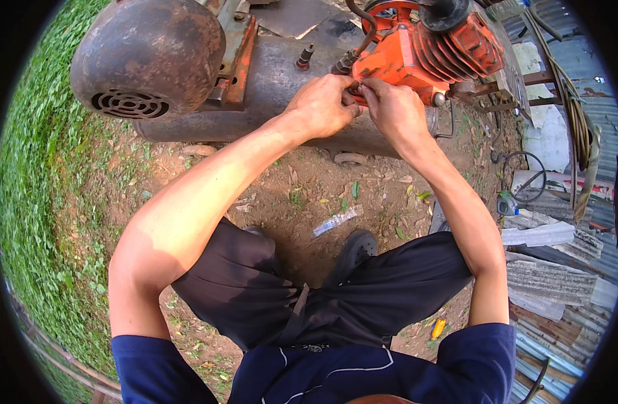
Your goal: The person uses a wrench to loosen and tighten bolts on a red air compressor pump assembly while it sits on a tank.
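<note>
An orange finned compressor pump (396, 60) is mounted on a grey steel air tank (275, 74). Both my hands meet at the near side of the pump's orange body. My left hand (324, 104) has its fingers curled closed at a small dark part there. Close beside it, the thumb and fingers of my right hand (395, 111) are pinched together at the same spot. What they grip is too small and covered to name. A dark fitting (346, 62) with a pipe stands just behind my left hand.
A rusty electric motor (151, 57) sits on the tank's left end. A short valve (304, 57) rises from the tank. On the dirt lie a clear plastic bottle (337, 221) and a yellow object (438, 328). Corrugated sheets (551, 276) and coiled hose (578, 128) are at right.
</note>
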`<state>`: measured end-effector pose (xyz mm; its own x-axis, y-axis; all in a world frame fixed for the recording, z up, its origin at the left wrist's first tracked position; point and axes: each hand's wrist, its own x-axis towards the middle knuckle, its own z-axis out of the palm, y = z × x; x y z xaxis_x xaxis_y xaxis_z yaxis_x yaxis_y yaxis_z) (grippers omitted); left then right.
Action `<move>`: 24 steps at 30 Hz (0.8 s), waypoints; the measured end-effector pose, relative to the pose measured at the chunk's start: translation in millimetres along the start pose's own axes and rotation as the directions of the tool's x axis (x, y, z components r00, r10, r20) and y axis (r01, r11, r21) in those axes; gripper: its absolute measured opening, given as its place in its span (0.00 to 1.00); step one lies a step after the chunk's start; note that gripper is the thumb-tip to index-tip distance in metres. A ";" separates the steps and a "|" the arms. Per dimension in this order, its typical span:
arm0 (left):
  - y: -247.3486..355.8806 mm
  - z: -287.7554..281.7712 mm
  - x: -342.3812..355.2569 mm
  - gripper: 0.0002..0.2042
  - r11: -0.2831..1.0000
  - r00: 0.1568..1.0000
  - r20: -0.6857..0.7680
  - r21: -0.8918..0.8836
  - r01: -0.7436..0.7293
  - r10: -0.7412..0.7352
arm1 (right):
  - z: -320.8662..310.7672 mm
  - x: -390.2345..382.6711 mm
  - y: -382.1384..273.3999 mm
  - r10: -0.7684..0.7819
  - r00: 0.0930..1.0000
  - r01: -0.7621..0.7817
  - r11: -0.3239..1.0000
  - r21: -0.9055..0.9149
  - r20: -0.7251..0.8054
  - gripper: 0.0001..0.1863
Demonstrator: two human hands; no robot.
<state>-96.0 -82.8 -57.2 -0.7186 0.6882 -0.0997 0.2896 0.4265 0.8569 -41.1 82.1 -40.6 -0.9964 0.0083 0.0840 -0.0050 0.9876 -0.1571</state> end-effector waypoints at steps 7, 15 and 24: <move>-0.1 1.5 -0.7 0.24 0.999 1.000 -0.024 0.032 0.011 -0.010 | 1.4 -1.8 1.8 -0.004 1.000 0.003 1.000 -0.012 -0.021 0.14; 4.3 -2.0 -2.6 0.26 0.999 1.000 0.003 0.024 0.027 -0.027 | -2.7 -0.3 -4.5 0.009 1.000 -0.007 0.998 -0.059 0.028 0.13; 5.1 -2.5 -3.2 0.27 0.999 1.000 0.008 0.027 0.030 -0.030 | -9.2 0.2 -7.0 0.001 1.000 0.000 1.000 -0.031 0.028 0.12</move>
<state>-93.7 -84.3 -51.2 -0.7218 0.6799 -0.1297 0.2848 0.4625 0.8396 -40.5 76.6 -30.4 -0.9984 0.0046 0.0567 -0.0027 0.9919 -0.1270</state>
